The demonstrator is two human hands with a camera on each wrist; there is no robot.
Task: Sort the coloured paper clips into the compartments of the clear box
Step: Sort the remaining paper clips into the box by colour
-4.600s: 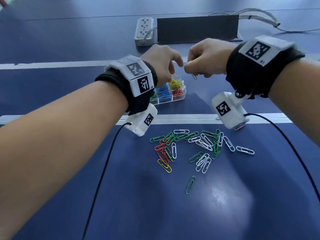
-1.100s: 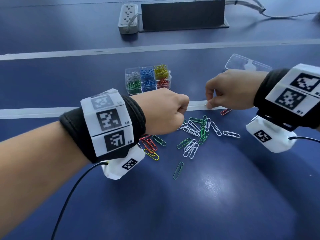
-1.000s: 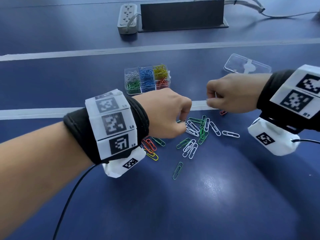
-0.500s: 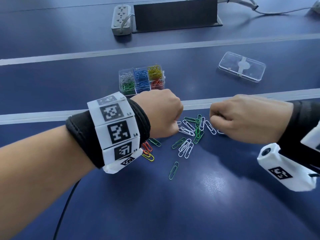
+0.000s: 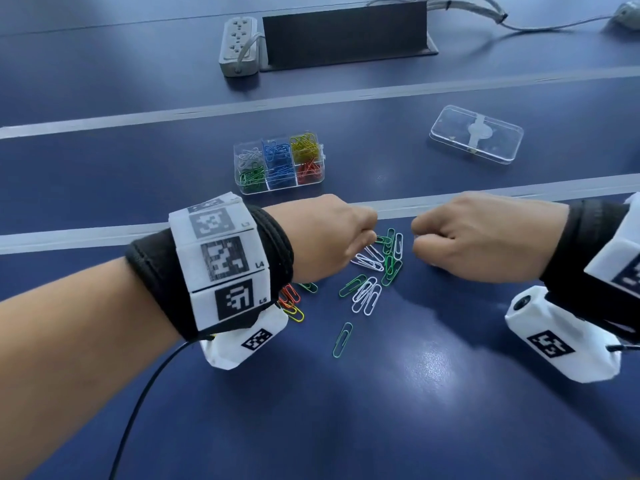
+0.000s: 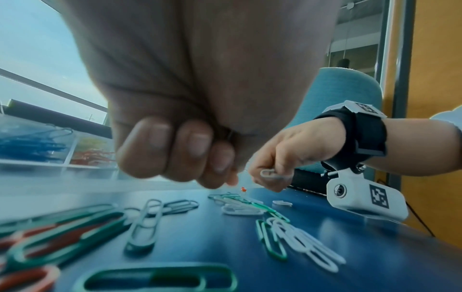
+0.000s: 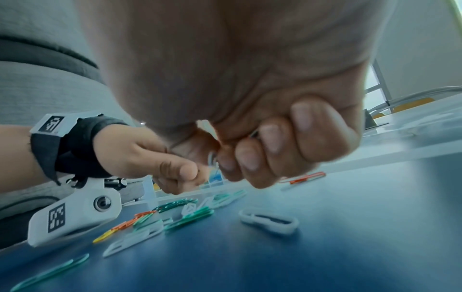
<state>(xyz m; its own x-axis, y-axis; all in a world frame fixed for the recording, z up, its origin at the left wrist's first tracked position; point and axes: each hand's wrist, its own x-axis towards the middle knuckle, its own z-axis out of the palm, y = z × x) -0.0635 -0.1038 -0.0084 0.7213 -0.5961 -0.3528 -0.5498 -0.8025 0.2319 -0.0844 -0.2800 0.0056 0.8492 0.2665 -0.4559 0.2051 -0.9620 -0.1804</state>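
Both hands are hovering low over the scattered paper clips [image 5: 372, 271] on the dark blue surface [image 5: 381, 410]. From the head view the left hand [image 5: 322, 237] and the right hand [image 5: 485, 240] are showing only as two fists, knuckles up, facing each other across the top of the pile, and what their grips are doing is hidden.

The left wrist view is filling that gap for the right hand [image 6: 292, 154]: its grip is pinched on a white paper clip [image 6: 273, 174], lifted clear of the surface. The right wrist view is showing the same hand's fingers [image 7: 270, 154] curled tight, with a pale loop of wire peeking out between thumb and forefinger.

The left hand [image 6: 200, 98] is curling its fingers [image 6: 175, 150] inward; a thin dark line is sitting in the crease by the thumb, possibly a clip, but the blur is too heavy to tell whether that grip is clamped on anything. Seen from the right wrist camera, its thumb is pressing against the forefinger [image 7: 175, 168].

The clear box [image 5: 278, 164] is sitting beyond the pile, well apart from both hands, its compartments holding white, blue, yellow, green and red clips. Its clear lid [image 5: 476, 133] is lying off to the right. A power strip [image 5: 239, 45] and a dark panel [image 5: 346, 32] are standing at the far edge. Loose on the surface are green, white, red and yellow clips, one green clip [image 5: 343, 339] lying alone nearest the person.
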